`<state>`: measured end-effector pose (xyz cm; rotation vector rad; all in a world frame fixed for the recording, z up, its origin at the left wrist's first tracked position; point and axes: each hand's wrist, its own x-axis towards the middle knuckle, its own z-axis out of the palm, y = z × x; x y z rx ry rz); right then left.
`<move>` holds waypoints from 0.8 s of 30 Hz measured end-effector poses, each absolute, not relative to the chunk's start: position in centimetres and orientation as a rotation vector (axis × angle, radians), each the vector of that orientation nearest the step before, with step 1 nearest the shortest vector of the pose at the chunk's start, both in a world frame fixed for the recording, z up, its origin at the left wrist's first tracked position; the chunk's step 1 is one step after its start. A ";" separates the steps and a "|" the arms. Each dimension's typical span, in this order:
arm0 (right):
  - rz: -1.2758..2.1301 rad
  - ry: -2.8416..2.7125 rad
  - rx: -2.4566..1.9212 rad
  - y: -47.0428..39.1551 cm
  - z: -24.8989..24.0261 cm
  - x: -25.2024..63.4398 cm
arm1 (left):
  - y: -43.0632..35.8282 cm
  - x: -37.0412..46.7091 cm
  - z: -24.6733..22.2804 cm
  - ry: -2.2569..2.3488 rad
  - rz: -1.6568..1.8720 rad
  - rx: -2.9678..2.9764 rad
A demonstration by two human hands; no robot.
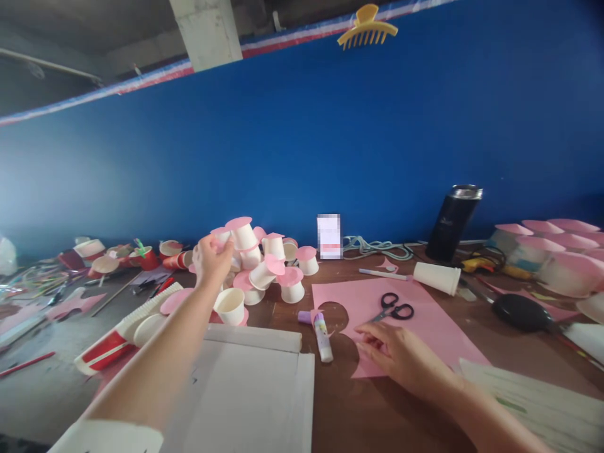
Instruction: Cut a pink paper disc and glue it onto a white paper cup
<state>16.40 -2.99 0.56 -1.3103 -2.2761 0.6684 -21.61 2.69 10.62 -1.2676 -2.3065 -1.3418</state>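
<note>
My left hand (214, 261) reaches into a cluster of white paper cups topped with pink paper discs, its fingers curled around a paper cup (224, 238) that they mostly hide. Beside it, another upside-down cup (243, 236) with a pink disc stands on top of the pile. An upright cup (230, 306) shows its open mouth nearer to me. My right hand (394, 352) lies over the pink paper sheet (438, 327), fingers partly extended and nothing seen in them. Black-handled scissors (391, 307) rest on that sheet. A glue stick (323, 336) lies left of it.
A white box or board (255, 396) is in front of me, with a stack of nested cups (127, 330) at its left. A black bottle (453, 223), a lying white cup (436, 278), a black air blower (521, 313) and pink-topped cups (566, 270) are on the right.
</note>
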 end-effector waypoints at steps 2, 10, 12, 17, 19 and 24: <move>0.658 -2.264 -1.299 -3.1 0.7 16.3 | 1.2 -18.9 9.8 -2.138 -1.518 -1.301; 0.598 -2.093 -1.373 -2.4 0.7 16.3 | -2.6 -5.2 5.7 -2.079 -1.733 -2.163; 0.583 -2.021 -1.426 -2.1 0.4 16.6 | -2.5 -3.6 5.0 -2.058 -1.503 -2.415; 0.556 -1.917 -1.438 -1.3 0.0 17.1 | -3.1 -2.2 3.1 -1.684 -0.848 -2.714; 0.543 -1.935 -1.433 -1.3 0.1 17.1 | -3.8 -2.3 2.5 -1.592 -0.688 -2.726; 0.534 -1.981 -1.420 -1.6 0.0 16.6 | -3.9 -3.8 1.7 -1.503 -0.500 -2.723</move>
